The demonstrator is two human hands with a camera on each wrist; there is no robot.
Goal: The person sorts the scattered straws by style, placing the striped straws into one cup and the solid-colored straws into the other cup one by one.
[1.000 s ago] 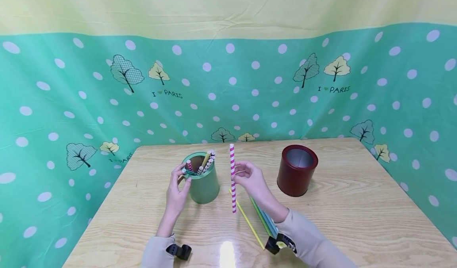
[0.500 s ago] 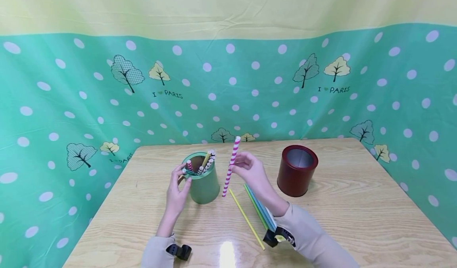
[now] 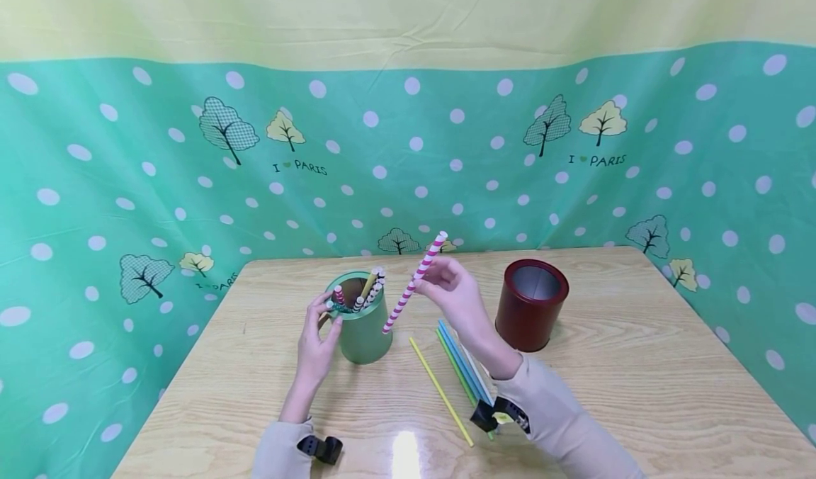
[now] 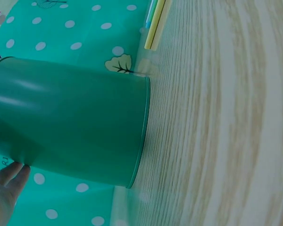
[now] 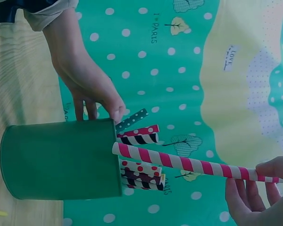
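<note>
Pink-striped straw [image 3: 402, 300] before "PARIS" curtain [image 3: 408, 164]

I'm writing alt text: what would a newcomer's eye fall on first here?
Probably the pink-and-white striped stick, slanting from the right hand toward the green can of patterned sticks, which the left hand touches. Next might come the dark red can on the table at right, then the dotted backdrop behind.

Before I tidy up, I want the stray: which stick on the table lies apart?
The yellow stick, nearest the green tin; the others lie bunched together to its right.
</note>
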